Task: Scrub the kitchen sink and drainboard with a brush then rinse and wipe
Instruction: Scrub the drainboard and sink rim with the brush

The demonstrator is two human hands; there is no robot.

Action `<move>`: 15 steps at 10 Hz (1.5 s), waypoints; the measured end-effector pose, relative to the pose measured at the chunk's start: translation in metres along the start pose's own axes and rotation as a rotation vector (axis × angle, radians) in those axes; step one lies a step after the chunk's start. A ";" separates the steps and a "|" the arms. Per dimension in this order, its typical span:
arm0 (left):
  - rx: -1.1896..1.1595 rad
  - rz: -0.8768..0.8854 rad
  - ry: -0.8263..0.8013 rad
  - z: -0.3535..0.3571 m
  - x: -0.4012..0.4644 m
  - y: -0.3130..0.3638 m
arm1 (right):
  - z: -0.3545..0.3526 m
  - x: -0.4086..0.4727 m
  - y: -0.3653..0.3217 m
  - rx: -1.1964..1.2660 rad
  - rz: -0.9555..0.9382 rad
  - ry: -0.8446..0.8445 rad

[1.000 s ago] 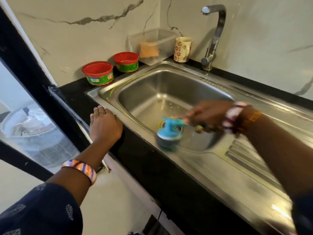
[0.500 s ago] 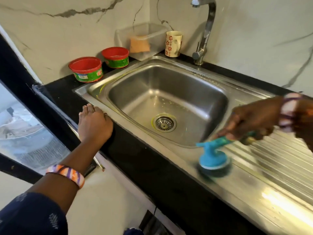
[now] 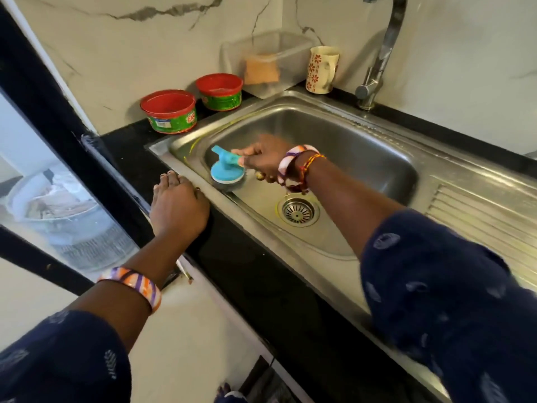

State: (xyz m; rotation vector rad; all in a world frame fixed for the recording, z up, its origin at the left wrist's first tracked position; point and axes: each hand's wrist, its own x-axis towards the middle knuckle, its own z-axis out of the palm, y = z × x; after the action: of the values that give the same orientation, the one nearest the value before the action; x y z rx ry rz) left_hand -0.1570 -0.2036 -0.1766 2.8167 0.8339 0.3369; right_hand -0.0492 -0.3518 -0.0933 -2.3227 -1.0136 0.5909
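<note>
On the black counter [image 3: 255, 274] below a marbled wall, a steel sink [image 3: 363, 170] sits with its ribbed drainboard [image 3: 476, 216] to the right, a tap [image 3: 380, 53] behind it, and two red tubs [image 3: 170, 110], a clear box [image 3: 270, 59] and a flowered cup [image 3: 322, 69] along the back. The right hand [image 3: 266, 159] reaches into the basin with its fingers curled round the handle of a blue brush [image 3: 226, 170], whose round head presses against the basin's left wall, up from the drain [image 3: 297, 211]. The left hand [image 3: 177, 207] lies flat and relaxed on the counter's front edge, fingertips at the sink's rim.
</note>
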 end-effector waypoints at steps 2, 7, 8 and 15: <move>-0.003 -0.009 -0.006 0.001 0.002 -0.001 | -0.029 -0.053 0.035 0.130 0.092 -0.169; -0.022 0.009 -0.009 0.001 -0.002 -0.002 | -0.036 -0.111 0.036 0.098 0.179 -0.136; -0.031 0.005 -0.012 0.001 -0.002 -0.003 | -0.020 -0.062 0.022 0.216 0.222 -0.052; -0.124 -0.233 0.062 -0.001 -0.011 0.003 | -0.012 -0.134 0.010 0.034 -0.066 -0.210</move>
State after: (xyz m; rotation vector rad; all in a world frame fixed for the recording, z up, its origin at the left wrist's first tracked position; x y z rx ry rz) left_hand -0.1647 -0.2124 -0.1766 2.5733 1.1009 0.4252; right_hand -0.1206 -0.4632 -0.0669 -2.2223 -1.1607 0.8317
